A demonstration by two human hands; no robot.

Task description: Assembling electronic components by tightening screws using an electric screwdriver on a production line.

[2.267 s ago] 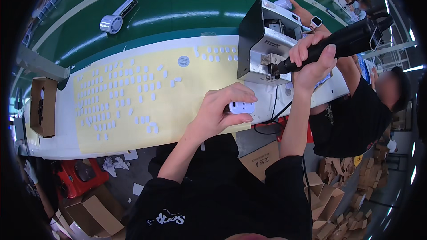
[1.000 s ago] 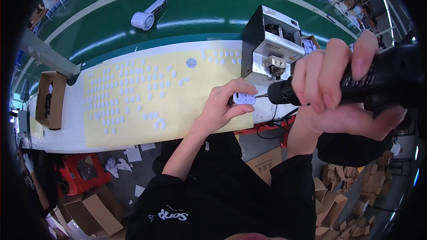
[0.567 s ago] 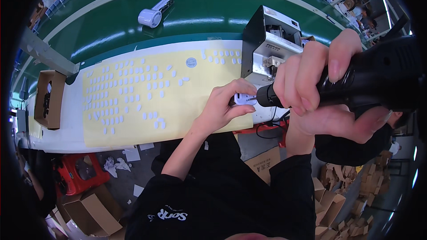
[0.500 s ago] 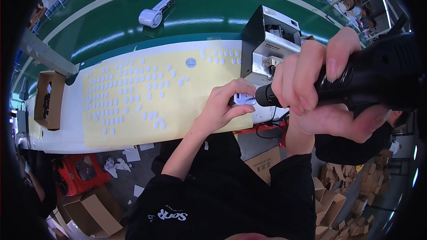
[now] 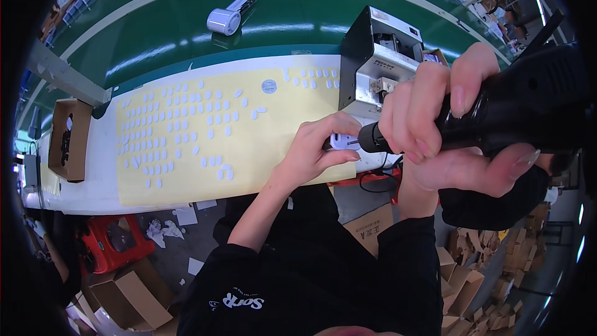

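My left hand (image 5: 316,149) pinches a small white plastic housing (image 5: 343,142) between thumb and fingers. A black electric screwdriver (image 5: 497,115) is gripped in my right hand (image 5: 435,118), its bit pointing left and meeting the face of the housing. Most of the screwdriver's grip is hidden by my fingers. Left of my hands, many small white oval pieces (image 5: 180,112) lie in loose rows on a yellow sheet (image 5: 267,168). A round silver sticker (image 5: 268,86) sits on the same sheet.
A metal-fronted black machine (image 5: 373,62) stands just beyond my hands. On the green conveyor belt (image 5: 161,18) lies a white handheld fan (image 5: 229,17). An open cardboard box (image 5: 69,140) is at the left end of the bench; a red stool (image 5: 118,242) stands below. Another person's dark sleeve (image 5: 497,205) shows at right.
The handheld fan has travelled right along the belt. My hands keep their hold, with the screwdriver bit still at the housing; the view has shifted slightly.
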